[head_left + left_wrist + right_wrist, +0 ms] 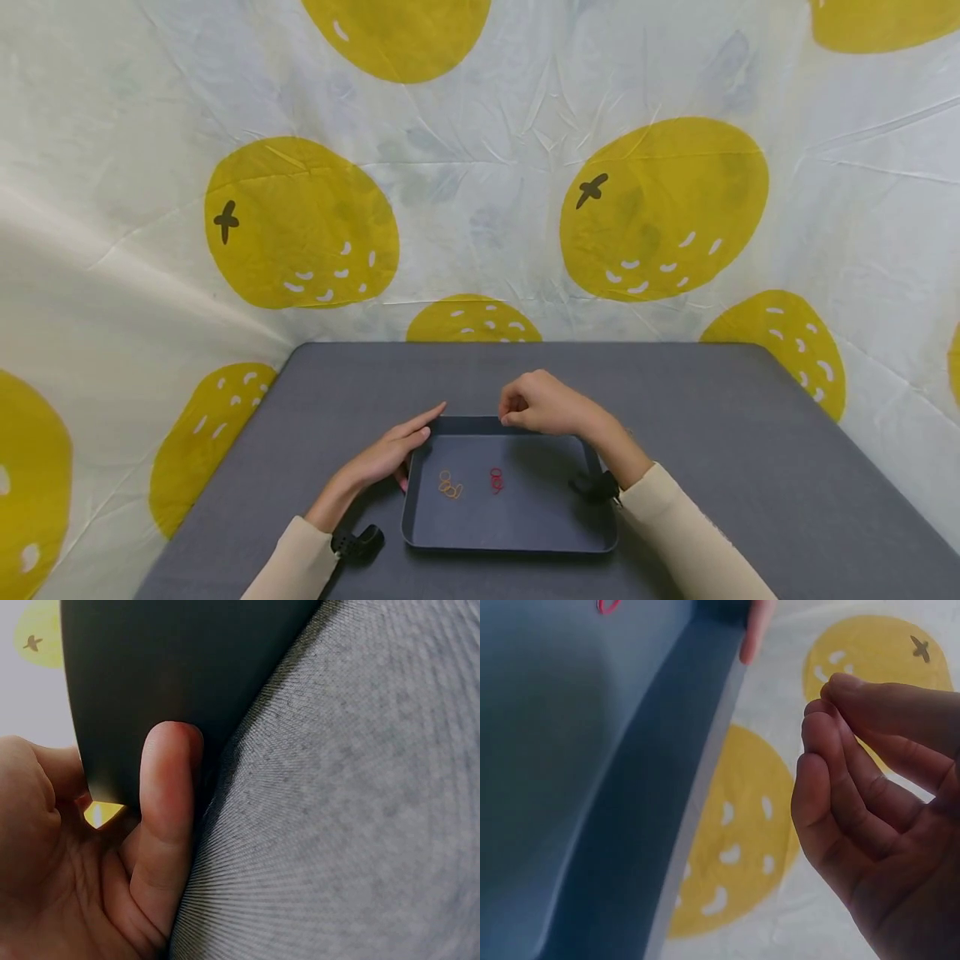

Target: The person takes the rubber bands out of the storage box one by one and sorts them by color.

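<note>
A dark blue-grey tray (pixel 540 521) lies on the table. In it are small orange rubber bands (pixel 450 486) at the left and red rubber bands (pixel 496 481) near the middle. My left hand (pixel 386 454) holds the tray's left side near the far corner; in the left wrist view one finger (pixel 166 787) lies against the outer wall, the thumb at the rim. My right hand (pixel 547 404) is above the far rim, fingers curled in and thumb (pixel 885 705) meeting the fingertips. Nothing shows between them in the right wrist view.
A grey cloth-covered table (pixel 720 450) spreads around the tray. Behind it hangs a white curtain (pixel 480 225) printed with yellow fruit. Black wrist devices (pixel 360 546) sit at both cuffs, the right one overlapping the tray's right side in the head view.
</note>
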A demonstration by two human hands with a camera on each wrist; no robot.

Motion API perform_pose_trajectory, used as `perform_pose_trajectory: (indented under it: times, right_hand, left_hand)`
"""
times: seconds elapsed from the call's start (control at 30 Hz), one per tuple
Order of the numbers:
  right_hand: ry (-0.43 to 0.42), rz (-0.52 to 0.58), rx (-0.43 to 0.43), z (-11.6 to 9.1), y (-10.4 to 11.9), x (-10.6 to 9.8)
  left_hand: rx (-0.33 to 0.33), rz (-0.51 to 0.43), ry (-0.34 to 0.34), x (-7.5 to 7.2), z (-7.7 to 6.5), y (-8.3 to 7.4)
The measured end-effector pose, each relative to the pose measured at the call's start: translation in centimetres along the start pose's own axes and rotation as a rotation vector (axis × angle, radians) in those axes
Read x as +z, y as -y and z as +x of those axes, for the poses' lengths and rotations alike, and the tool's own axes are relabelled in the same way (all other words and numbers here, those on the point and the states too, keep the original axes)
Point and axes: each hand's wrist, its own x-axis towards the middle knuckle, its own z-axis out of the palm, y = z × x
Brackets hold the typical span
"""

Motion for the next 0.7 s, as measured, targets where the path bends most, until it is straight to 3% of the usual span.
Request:
perform_pose_trajectory:
  times: [0.37, 0.7]
  right_hand:
    - [0.114, 0.129, -0.007, 3.5, -0.4, 2.4]
    - [0.208, 0.171, -0.048, 5.9, 0.1, 5.8]
  left_hand:
    - [-0.014, 0.0, -0.003, -0.2, 0.1, 0.1]
    - [0.003, -0.001, 0.003, -0.4, 0.3, 0.2]
